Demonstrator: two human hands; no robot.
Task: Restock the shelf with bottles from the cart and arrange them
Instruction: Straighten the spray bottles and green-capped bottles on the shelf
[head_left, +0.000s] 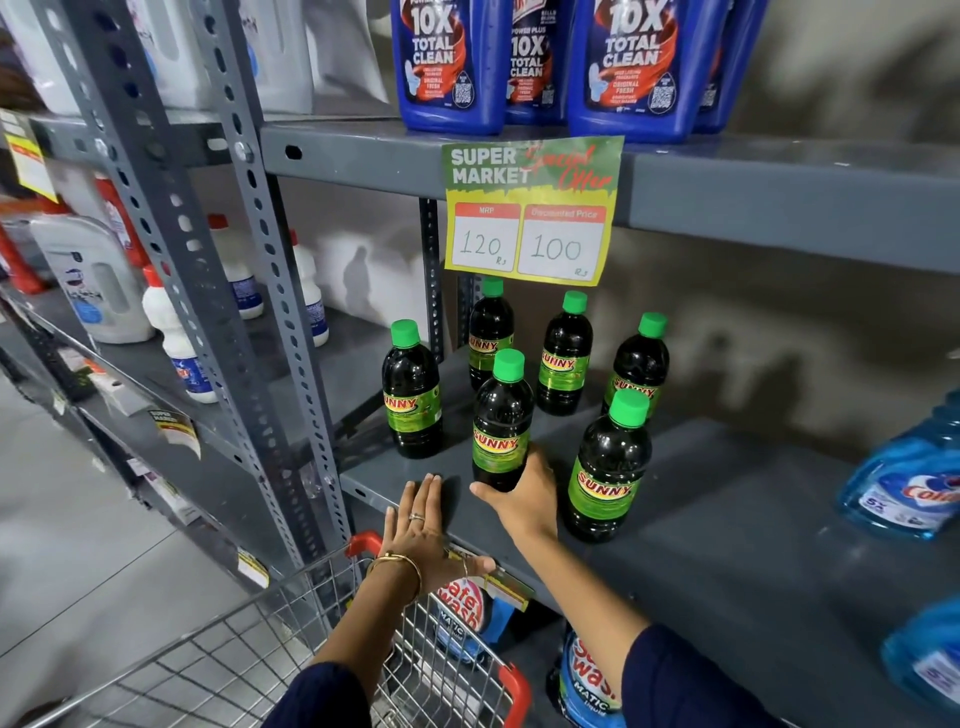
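Several dark bottles with green caps and green "SUNNY" labels stand on the grey shelf (701, 519). My right hand (524, 493) grips the base of the middle front bottle (501, 415), which stands upright on the shelf. Other bottles stand at the left (412, 389), at the front right (608, 467) and in a row behind (565, 358). My left hand (421, 530) lies flat, fingers spread, on the shelf's front edge and holds nothing. The wire cart (311, 649) with red corners sits below my arms.
Blue "10X Total Clean" jugs (452, 67) fill the shelf above, with a price card (530, 213) hanging over the bottles. Light blue bottles (904, 483) lie at the right. White bottles (179, 338) stand on the neighbouring rack at left. "Safewash" packs (462, 608) sit underneath.
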